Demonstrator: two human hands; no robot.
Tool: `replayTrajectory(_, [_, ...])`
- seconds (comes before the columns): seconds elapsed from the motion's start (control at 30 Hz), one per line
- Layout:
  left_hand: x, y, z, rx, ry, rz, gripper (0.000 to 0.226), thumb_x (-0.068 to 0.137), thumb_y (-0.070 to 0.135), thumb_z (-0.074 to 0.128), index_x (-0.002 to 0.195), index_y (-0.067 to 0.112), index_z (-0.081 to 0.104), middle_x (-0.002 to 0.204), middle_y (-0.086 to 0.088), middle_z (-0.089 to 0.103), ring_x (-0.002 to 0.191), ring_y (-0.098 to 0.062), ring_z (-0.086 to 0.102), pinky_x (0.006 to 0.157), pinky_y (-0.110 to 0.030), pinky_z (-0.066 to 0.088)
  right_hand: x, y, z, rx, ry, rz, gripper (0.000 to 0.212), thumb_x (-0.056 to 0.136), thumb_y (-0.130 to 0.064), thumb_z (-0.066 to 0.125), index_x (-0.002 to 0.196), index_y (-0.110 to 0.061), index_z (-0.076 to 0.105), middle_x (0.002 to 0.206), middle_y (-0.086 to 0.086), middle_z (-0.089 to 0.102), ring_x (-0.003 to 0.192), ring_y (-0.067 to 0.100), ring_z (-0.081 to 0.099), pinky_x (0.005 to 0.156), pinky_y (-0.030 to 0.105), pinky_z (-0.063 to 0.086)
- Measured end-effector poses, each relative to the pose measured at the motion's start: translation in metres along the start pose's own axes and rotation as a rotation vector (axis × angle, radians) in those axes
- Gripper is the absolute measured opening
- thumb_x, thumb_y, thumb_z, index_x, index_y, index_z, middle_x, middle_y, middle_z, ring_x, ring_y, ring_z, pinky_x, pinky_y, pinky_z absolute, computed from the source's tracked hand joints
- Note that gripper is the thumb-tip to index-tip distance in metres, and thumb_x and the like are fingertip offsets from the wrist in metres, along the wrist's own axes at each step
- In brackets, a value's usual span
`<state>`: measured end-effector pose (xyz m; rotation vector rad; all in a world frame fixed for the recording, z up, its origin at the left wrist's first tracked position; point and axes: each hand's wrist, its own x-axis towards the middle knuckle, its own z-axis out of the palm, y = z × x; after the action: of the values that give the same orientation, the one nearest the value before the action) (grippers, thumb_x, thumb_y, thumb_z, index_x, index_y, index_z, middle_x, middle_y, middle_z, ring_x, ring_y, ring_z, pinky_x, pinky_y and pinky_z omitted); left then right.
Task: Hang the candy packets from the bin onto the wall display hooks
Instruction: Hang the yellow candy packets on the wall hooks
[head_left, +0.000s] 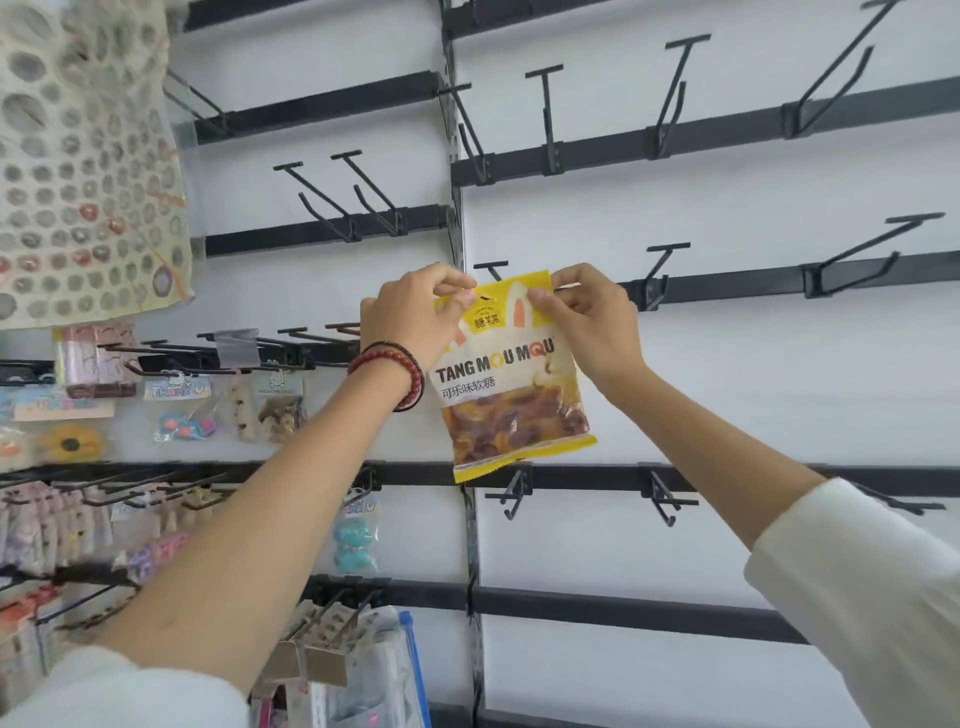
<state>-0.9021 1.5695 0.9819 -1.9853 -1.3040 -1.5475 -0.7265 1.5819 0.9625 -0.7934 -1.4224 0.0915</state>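
Both hands are raised at the white wall panel with black rails. The yellow plastic candy packet with brown sweets and "TANG MOU MOU" print (511, 382) is held up flat against the wall, slightly tilted. The left hand (410, 314), with a red bead bracelet (400, 371) on its wrist, pinches the packet's top left corner between thumb and fingers. The right hand (587, 317) pinches the top right corner the same way. The packet's top edge sits right at a black metal display hook (491, 267). Whether the hook is through the packet's hole is hard to tell, since the packet covers it. Empty black hooks (660, 270) line the rails to the right. Small hanging accessory packs (270, 405) fill the left section.
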Motion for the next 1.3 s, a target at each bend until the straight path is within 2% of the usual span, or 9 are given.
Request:
replayTrajectory(0.1, [0.003, -0.007, 0.007, 0.020, -0.076, -0.009, 0.016, 0.089, 0.040, 0.056, 0.101, 0.032, 0.063, 0.108, 0.014, 0.065, 0.100, -0.013, 0.059, 0.077, -0.027, 0.043, 0.004, 0.010, -0.006, -0.044, 0.060, 0.016, 0.013, 0.081, -0.040, 0.069, 0.079, -0.032, 0.058, 0.076, -0.006, 0.070, 0.077, 0.015, 0.068, 0.072, 0.041, 0.055])
replayTrajectory(0.23, [0.009, -0.017, 0.012, 0.044, -0.073, 0.020, 0.009, 0.088, 0.037, 0.059, 0.095, 0.032, 0.057, 0.094, 0.018, 0.062, 0.077, -0.009, 0.058, 0.057, -0.022, 0.036, 0.011, 0.017, -0.011, -0.071, 0.082, 0.025, 0.016, 0.080, -0.044, 0.069, 0.074, -0.035, 0.057, 0.075, -0.006, 0.071, 0.078, 0.015, 0.068, 0.075, 0.045, 0.055])
replayTrajectory(0.37, [0.021, -0.017, 0.021, -0.087, 0.008, 0.001, 0.010, 0.087, 0.028, 0.059, 0.091, 0.031, 0.050, 0.089, 0.016, 0.057, 0.079, -0.015, 0.057, 0.069, -0.029, 0.046, 0.018, 0.017, -0.009, -0.066, 0.081, 0.011, 0.016, 0.082, -0.042, 0.067, 0.081, -0.033, 0.054, 0.072, -0.007, 0.070, 0.080, 0.015, 0.066, 0.080, 0.043, 0.052])
replayTrajectory(0.47, [0.027, -0.019, 0.026, -0.160, 0.042, 0.022, 0.011, 0.088, 0.022, 0.058, 0.090, 0.030, 0.050, 0.090, 0.013, 0.057, 0.076, -0.017, 0.053, 0.075, -0.034, 0.049, 0.020, 0.019, -0.008, -0.093, 0.076, -0.032, 0.020, 0.084, -0.037, 0.066, 0.092, -0.033, 0.048, 0.068, -0.008, 0.067, 0.077, 0.017, 0.064, 0.073, 0.039, 0.048])
replayTrajectory(0.6, [0.026, -0.021, 0.034, -0.169, 0.040, 0.052, 0.012, 0.090, 0.017, 0.054, 0.086, 0.028, 0.057, 0.099, 0.005, 0.060, 0.071, -0.015, 0.045, 0.075, -0.033, 0.048, 0.019, 0.022, -0.004, -0.201, 0.045, -0.070, 0.004, 0.089, -0.034, 0.058, 0.091, -0.038, 0.058, 0.067, -0.010, 0.062, 0.069, 0.009, 0.056, 0.060, 0.032, 0.041])
replayTrajectory(0.7, [0.025, -0.021, 0.038, -0.130, 0.047, 0.043, 0.019, 0.092, 0.015, 0.049, 0.085, 0.028, 0.061, 0.101, 0.002, 0.057, 0.075, -0.016, 0.046, 0.072, -0.030, 0.044, 0.018, 0.025, 0.000, -0.250, 0.026, -0.080, 0.011, 0.091, -0.034, 0.055, 0.094, -0.039, 0.064, 0.068, -0.011, 0.059, 0.066, 0.004, 0.051, 0.053, 0.027, 0.032])
replayTrajectory(0.93, [0.027, -0.023, 0.034, -0.010, 0.036, 0.036, 0.019, 0.096, 0.021, 0.045, 0.092, 0.032, 0.059, 0.098, 0.011, 0.047, 0.081, -0.014, 0.046, 0.065, -0.027, 0.035, 0.019, 0.028, 0.006, -0.305, 0.028, -0.115, 0.015, 0.092, -0.032, 0.053, 0.099, -0.038, 0.065, 0.059, -0.011, 0.050, 0.060, 0.003, 0.047, 0.049, 0.026, 0.026])
replayTrajectory(1.17, [0.025, -0.015, 0.031, 0.018, 0.050, 0.008, 0.024, 0.099, 0.020, 0.039, 0.098, 0.033, 0.059, 0.099, 0.009, 0.044, 0.082, -0.014, 0.045, 0.067, -0.028, 0.034, 0.018, 0.019, 0.011, -0.304, 0.047, -0.062, 0.017, 0.094, -0.032, 0.051, 0.100, -0.038, 0.065, 0.075, -0.008, 0.063, 0.076, 0.009, 0.055, 0.052, 0.025, 0.031])
replayTrajectory(1.3, [0.025, -0.016, 0.031, 0.070, -0.070, 0.013, 0.028, 0.099, 0.019, 0.039, 0.098, 0.036, 0.061, 0.098, 0.007, 0.043, 0.083, -0.017, 0.049, 0.065, -0.028, 0.035, 0.016, 0.021, 0.011, -0.408, 0.017, -0.009, 0.021, 0.095, -0.031, 0.047, 0.105, -0.040, 0.064, 0.083, -0.011, 0.059, 0.084, 0.014, 0.055, 0.055, 0.026, 0.033])
